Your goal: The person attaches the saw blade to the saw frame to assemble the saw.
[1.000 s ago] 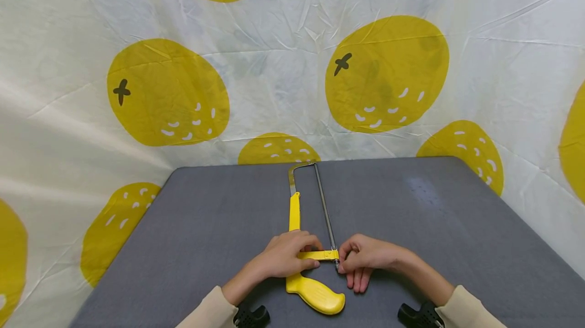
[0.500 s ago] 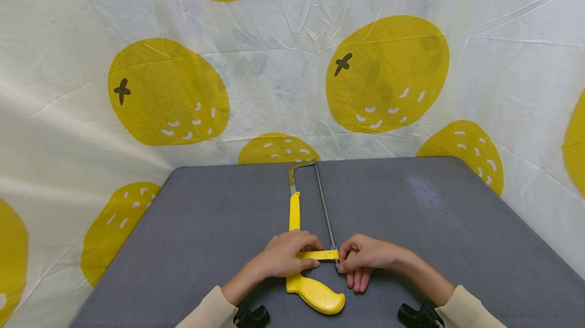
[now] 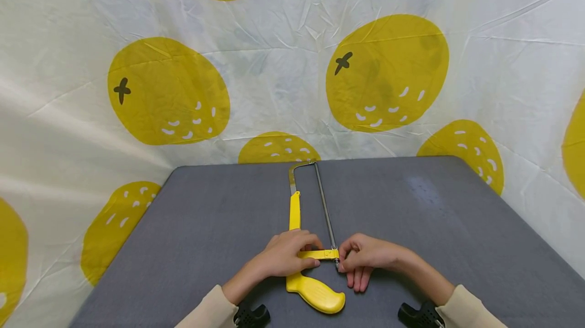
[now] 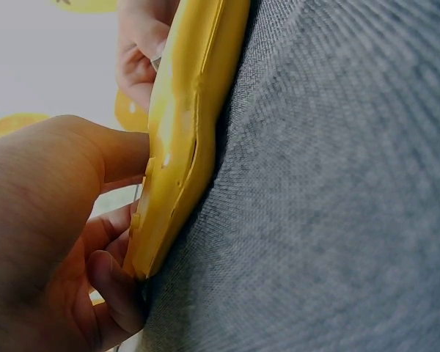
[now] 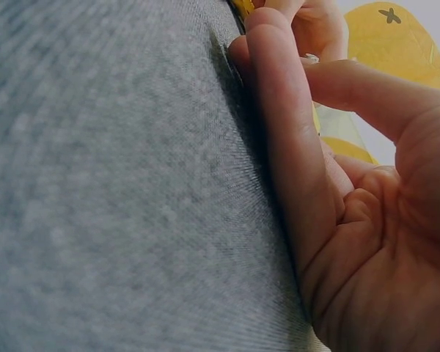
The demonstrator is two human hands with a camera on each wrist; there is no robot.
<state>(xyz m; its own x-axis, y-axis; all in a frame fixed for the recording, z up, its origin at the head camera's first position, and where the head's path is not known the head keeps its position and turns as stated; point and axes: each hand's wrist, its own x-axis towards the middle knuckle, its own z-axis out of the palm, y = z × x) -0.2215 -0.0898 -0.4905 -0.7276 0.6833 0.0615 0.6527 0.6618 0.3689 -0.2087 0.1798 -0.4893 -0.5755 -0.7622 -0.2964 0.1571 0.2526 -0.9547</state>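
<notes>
the left hand is covering the joint where the yellow hacksaw meets its grip, fingers curling round the frame; the right hand is pinching the blade's near end, the part under its fingertips too small to make out; the saw is lying flat on the grey table, long axis running away from the person, handle nearest, metal bow pointing toward the fruit-print cloth.

A yellow hacksaw lies on the grey table.
</notes>
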